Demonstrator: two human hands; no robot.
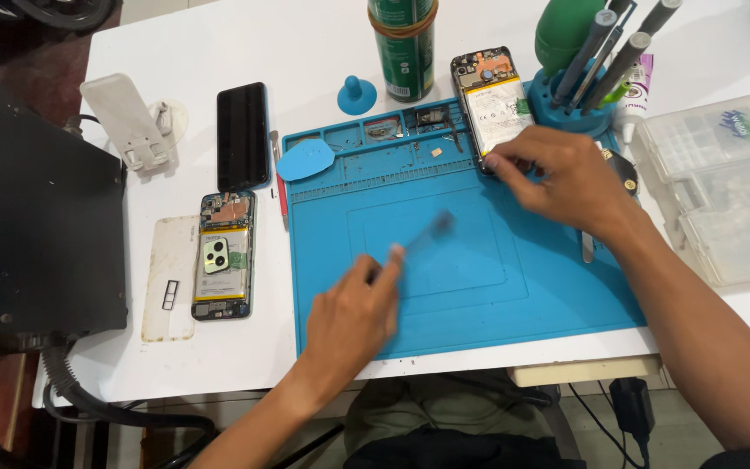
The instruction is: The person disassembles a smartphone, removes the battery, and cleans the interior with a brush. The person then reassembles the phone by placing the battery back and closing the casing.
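closest to the lens, the left hand [353, 313] pinches a thin tool [423, 234] over the blue mat [479, 304]; motion blur hides what kind of tool it is. farther along the counter [219, 365], the right hand [566, 178] has its fingers closed on the lower edge of an opened phone [492, 104], covering that end. to the left lie a second opened phone [223, 256] and a black screen [242, 135]. beyond, a green can [403, 43] is cut off by the frame.

Bright, even overhead light; soft shadows; left hand [353, 317] and its tool [427, 233] motion-blurred; dark left edge.
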